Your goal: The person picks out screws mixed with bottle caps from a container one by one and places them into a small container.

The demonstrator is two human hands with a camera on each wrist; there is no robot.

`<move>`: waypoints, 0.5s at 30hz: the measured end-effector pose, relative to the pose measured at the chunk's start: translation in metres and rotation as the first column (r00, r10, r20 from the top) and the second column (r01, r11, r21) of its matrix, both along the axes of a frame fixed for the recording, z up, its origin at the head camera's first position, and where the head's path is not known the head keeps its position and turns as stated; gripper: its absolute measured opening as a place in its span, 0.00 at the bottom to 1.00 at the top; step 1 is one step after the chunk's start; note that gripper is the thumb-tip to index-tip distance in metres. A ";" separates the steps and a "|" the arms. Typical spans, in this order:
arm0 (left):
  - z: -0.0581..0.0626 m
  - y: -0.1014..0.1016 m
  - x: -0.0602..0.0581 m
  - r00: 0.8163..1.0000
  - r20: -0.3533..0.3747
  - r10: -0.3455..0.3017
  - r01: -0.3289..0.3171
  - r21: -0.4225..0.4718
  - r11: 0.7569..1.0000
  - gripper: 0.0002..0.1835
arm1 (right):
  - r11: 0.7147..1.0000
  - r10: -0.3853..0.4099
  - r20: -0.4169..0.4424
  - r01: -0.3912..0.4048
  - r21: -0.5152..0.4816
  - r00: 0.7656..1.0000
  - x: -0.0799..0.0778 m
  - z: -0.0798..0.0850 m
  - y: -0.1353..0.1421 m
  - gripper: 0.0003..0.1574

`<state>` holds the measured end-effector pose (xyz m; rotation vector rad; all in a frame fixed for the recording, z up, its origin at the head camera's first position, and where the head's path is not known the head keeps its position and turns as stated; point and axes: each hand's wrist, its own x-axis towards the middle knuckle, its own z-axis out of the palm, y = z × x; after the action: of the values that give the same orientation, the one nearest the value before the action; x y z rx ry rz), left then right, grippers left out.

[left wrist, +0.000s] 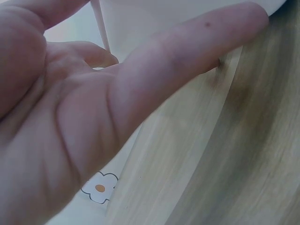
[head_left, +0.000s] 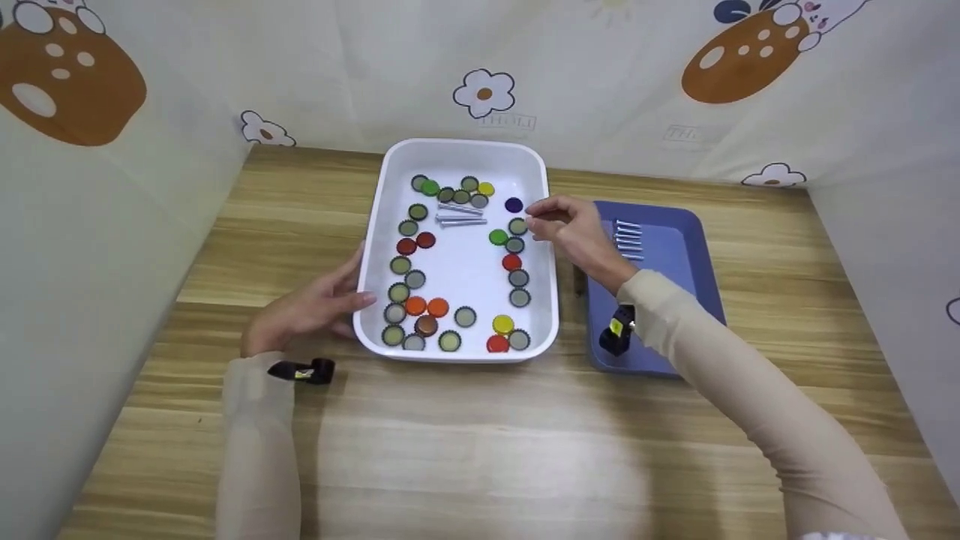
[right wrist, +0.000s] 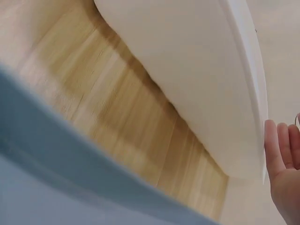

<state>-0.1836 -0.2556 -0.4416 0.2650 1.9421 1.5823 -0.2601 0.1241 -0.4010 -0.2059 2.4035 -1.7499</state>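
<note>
A white tray (head_left: 456,356) holds many bottle caps, among them a dark blue cap (head_left: 514,205), a green cap (head_left: 499,237) and orange caps (head_left: 438,307). Several silver screws (head_left: 460,217) lie between the caps near its far end. My left hand (head_left: 319,304) rests against the tray's left side, thumb at the rim and the other fingers along the outer wall, partly hidden. Over the right rim, my right hand (head_left: 570,229) has thumb and index fingertips close together, beside the blue cap and a grey-green cap (head_left: 517,226). I cannot tell whether these fingertips hold something.
On the right stands a blue tray (head_left: 679,262), partly under my right forearm, with several screws (head_left: 628,240) lined up in it. Both trays sit on a wooden table (head_left: 480,450). Patterned curtains (head_left: 600,90) enclose the back and sides.
</note>
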 end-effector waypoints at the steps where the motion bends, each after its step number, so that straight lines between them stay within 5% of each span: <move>1: 0.000 0.000 0.000 1.000 -0.001 -0.002 0.002 0.002 1.000 0.46 | 1.000 -0.002 0.001 0.002 0.011 1.000 0.000 0.000 -0.003 0.18; 15: 0.003 0.000 0.001 1.000 0.021 0.004 0.000 -0.147 0.989 0.34 | 0.980 -0.073 0.133 0.046 0.196 0.988 -0.013 0.016 -0.032 0.13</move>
<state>-0.1826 -0.2556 -0.4384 0.1842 2.0308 1.4287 -0.2730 0.0925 -0.3855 0.0130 2.4788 -1.4874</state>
